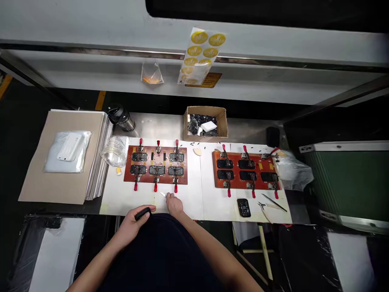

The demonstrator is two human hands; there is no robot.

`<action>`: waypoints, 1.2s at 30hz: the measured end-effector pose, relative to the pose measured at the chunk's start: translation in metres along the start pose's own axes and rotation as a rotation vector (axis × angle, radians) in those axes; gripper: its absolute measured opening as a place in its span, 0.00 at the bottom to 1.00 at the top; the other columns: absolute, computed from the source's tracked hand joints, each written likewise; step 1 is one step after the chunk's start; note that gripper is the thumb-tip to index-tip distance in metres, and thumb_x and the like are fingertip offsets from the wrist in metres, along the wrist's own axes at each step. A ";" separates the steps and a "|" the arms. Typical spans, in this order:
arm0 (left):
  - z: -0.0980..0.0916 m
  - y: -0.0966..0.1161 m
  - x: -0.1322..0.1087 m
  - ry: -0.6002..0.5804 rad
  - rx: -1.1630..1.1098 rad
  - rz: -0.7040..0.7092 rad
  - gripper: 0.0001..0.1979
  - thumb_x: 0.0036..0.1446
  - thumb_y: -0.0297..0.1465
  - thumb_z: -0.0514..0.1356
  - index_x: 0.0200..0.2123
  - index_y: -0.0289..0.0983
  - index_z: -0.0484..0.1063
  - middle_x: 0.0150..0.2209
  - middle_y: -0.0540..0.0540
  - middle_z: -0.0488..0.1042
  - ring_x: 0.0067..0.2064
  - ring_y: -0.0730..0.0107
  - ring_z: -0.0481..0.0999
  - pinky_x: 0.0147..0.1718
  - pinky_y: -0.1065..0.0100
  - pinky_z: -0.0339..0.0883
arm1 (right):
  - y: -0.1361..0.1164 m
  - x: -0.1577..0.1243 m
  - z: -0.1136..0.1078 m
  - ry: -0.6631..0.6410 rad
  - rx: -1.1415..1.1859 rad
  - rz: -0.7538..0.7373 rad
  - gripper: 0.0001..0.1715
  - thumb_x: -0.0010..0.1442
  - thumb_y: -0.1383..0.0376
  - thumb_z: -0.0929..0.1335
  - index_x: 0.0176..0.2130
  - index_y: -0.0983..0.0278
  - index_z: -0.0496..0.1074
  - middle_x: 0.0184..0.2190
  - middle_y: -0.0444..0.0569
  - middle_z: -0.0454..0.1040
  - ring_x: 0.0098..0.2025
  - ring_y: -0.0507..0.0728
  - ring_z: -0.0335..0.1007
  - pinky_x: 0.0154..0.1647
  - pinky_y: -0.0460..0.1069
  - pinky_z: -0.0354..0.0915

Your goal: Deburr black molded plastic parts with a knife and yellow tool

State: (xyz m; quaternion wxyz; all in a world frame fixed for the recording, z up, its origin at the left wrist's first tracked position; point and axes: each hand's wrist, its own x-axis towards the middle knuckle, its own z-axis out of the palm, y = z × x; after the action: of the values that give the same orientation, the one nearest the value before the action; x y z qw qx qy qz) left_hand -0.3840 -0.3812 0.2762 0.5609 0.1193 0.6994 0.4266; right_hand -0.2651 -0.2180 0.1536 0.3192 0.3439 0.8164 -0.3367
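Dark shirt [158, 251] at the bottom of the view, with both bare forearms reaching forward from it. The left hand [132, 227] curls around a black grip [142, 213], its kind not clear, held between thumb and fingers. The right hand [174, 205] rests just beside it at the near edge of the bench [121, 202], the hands slightly apart. A white sliver [163, 194] lies at the right fingertips (whether pinched or merely touched cannot be told).

Directly ahead lies the left fixture [155, 164], a red-brown board with eight red-handled toggle clamps holding six dark phone-sized units. The right fixture [246, 168] is alike, its units glossier. Beyond a gap, a loose black phone [243, 207] and pliers [266, 206] lie near the right edge, with tweezers [275, 202] just beside them.

Farther out, a cardboard box [205, 123] holds black and white pieces. To the left are a clear bag [115, 151], a small yellow-capped bottle [118, 171], a stack of sheets [99, 162] and a tan board [33, 190] bearing a bagged white panel [67, 152]. A sheet of yellow round stickers [199, 52] hangs on the grey panel above.
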 end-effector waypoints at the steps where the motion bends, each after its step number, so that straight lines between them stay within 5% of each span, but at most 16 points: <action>1: 0.001 0.005 -0.001 0.002 0.013 0.020 0.22 0.64 0.45 0.58 0.54 0.40 0.76 0.56 0.42 0.78 0.59 0.52 0.74 0.64 0.52 0.62 | 0.003 -0.004 -0.004 0.009 0.031 -0.024 0.17 0.69 0.59 0.69 0.53 0.66 0.71 0.50 0.52 0.74 0.48 0.59 0.74 0.49 0.58 0.73; 4: 0.006 0.025 -0.005 0.030 0.048 0.108 0.20 0.66 0.43 0.56 0.56 0.42 0.75 0.58 0.43 0.76 0.62 0.54 0.72 0.65 0.54 0.59 | 0.010 -0.028 -0.027 0.073 0.151 -0.121 0.14 0.70 0.59 0.68 0.49 0.67 0.72 0.48 0.52 0.74 0.48 0.59 0.73 0.51 0.58 0.71; 8: 0.012 0.052 -0.007 0.119 0.076 0.235 0.18 0.68 0.39 0.55 0.57 0.43 0.74 0.61 0.44 0.73 0.64 0.57 0.68 0.66 0.57 0.57 | 0.007 -0.069 -0.077 0.135 0.390 -0.287 0.21 0.77 0.59 0.51 0.48 0.64 0.66 0.41 0.50 0.73 0.42 0.55 0.72 0.48 0.52 0.69; 11: 0.015 0.070 -0.005 0.194 0.080 0.288 0.18 0.68 0.37 0.54 0.57 0.42 0.73 0.60 0.43 0.73 0.63 0.58 0.69 0.65 0.58 0.58 | -0.014 -0.101 -0.113 0.101 0.565 -0.405 0.26 0.76 0.54 0.45 0.47 0.59 0.63 0.35 0.45 0.70 0.35 0.53 0.69 0.39 0.48 0.67; 14: 0.020 0.087 -0.003 0.230 0.076 0.324 0.18 0.67 0.35 0.54 0.58 0.42 0.73 0.60 0.44 0.73 0.62 0.59 0.70 0.64 0.59 0.60 | -0.043 -0.132 -0.134 0.001 0.709 -0.475 0.24 0.76 0.50 0.51 0.41 0.58 0.65 0.30 0.43 0.67 0.30 0.53 0.63 0.30 0.48 0.59; 20: 0.028 0.108 -0.004 0.206 0.031 0.354 0.21 0.67 0.32 0.55 0.61 0.43 0.71 0.61 0.44 0.73 0.63 0.58 0.71 0.62 0.59 0.64 | -0.079 -0.156 -0.142 0.059 0.570 -0.520 0.22 0.75 0.52 0.55 0.33 0.58 0.62 0.25 0.42 0.67 0.25 0.54 0.59 0.28 0.50 0.48; 36: 0.023 0.108 -0.003 0.159 -0.021 0.365 0.20 0.68 0.34 0.55 0.61 0.42 0.71 0.61 0.42 0.74 0.62 0.57 0.72 0.62 0.58 0.64 | -0.083 -0.147 -0.138 0.113 0.410 -0.504 0.21 0.75 0.51 0.55 0.40 0.57 0.68 0.27 0.47 0.73 0.25 0.57 0.67 0.28 0.50 0.51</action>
State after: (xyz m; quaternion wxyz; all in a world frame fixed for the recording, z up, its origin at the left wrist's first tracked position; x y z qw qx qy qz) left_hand -0.3960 -0.3065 0.3574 0.4184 0.2042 0.7037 0.5367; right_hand -0.2872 -0.2070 0.3699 0.1041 0.2063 0.8076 -0.5427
